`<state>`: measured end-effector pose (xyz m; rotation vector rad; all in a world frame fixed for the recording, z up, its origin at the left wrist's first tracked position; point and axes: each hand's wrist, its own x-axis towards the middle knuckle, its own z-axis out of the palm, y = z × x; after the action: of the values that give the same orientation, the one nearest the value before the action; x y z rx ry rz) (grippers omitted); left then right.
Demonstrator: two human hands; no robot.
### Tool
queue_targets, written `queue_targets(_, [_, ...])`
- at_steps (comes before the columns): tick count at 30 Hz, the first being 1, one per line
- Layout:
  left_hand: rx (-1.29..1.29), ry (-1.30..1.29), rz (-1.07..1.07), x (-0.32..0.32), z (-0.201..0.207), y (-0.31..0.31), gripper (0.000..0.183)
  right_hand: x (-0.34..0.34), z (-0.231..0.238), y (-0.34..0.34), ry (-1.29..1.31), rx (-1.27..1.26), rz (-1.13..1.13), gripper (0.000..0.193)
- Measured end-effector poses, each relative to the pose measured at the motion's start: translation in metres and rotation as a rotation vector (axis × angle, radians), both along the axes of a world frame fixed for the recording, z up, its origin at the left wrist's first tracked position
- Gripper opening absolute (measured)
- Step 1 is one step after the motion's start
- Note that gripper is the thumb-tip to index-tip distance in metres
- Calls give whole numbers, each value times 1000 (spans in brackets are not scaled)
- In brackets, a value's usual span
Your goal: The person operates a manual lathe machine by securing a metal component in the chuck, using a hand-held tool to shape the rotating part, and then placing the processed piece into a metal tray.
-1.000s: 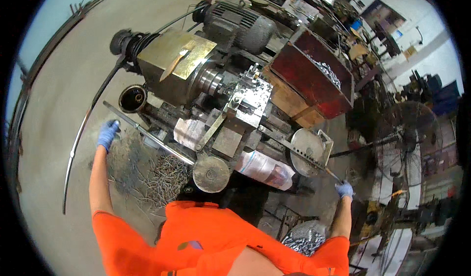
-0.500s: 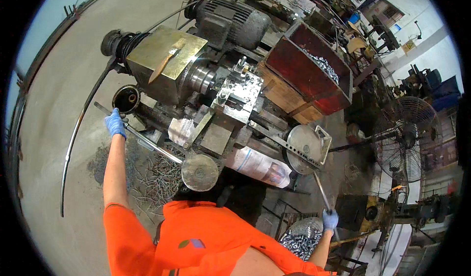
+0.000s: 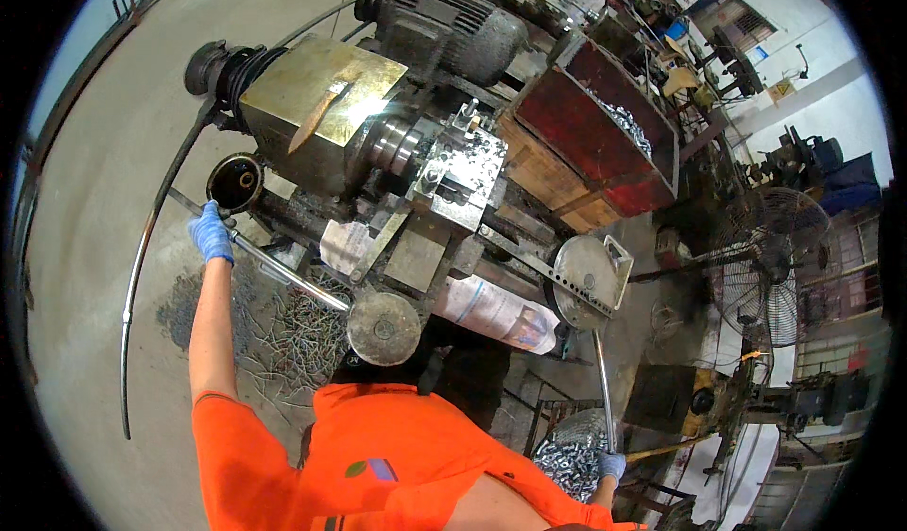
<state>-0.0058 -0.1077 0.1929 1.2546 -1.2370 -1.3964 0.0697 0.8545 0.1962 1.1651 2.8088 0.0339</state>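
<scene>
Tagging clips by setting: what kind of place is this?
Likely a metalworking shop: a grimy grey lathe-like machine with an electric motor, curled metal shavings on the concrete floor, a red bin of small metal parts.

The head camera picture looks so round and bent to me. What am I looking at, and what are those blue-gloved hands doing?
The camera sits on a person's head and looks down through a wide lens, which bends straight edges. Below is their orange shirt. In front stands an old metal-working machine with a grey motor behind it. The left hand, in a blue glove, has its grip on a long metal lever beside a dark round pot. The right hand holds the lower end of a thin rod above a basket of small metal parts. Metal shavings lie on the floor.
</scene>
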Motion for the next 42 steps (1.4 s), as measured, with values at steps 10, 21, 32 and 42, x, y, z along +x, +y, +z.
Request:
queue_targets(10, [-21,36,-4,-3,6,5,19,5,-11,7,-9,75,-9,40])
queue_targets(21, [10,22,-17,1,4,3,20,0,9,-19,-28,23,-6,39])
queue_targets(32, [0,51,-21,0,-8,-6,20,0,16,-28,-114,28,-55,52])
queue_targets(42, [10,79,-13,0,-11,-9,21,6,12,-33,-22,47,-24,36])
